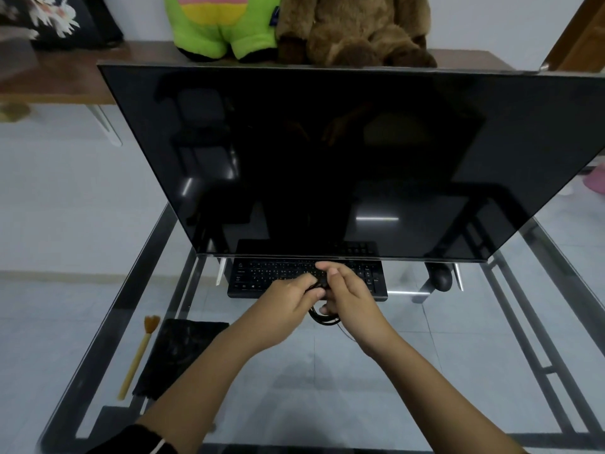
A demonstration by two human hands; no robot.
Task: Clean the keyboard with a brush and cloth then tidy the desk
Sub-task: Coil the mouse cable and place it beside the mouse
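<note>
Seen from above, a glass desk (425, 371) is occupied by a dark monitor (327, 158), with a black keyboard (271, 273) set under its lower edge. A coiled black cable (322, 319) is held just in front of the keyboard, gripped by the left hand (291, 296) and pinched by the right hand (350, 299), fingers curled. A brush (139, 352) and black cloth (176, 355) are laid side by side at the desk's left; a mouse (442, 278) is placed right of the keyboard

The keyboard (271, 276) is black with white key legends; the monitor (327, 158), mouse (442, 279), cable (322, 320) and cloth (176, 352) are black too. The brush (139, 352) at lower left has a pale yellow handle and tan bristles. Along the top, a plush toy (222, 27) is lime green with pink and yellow bands, the teddy bear (353, 27) brown.
</note>
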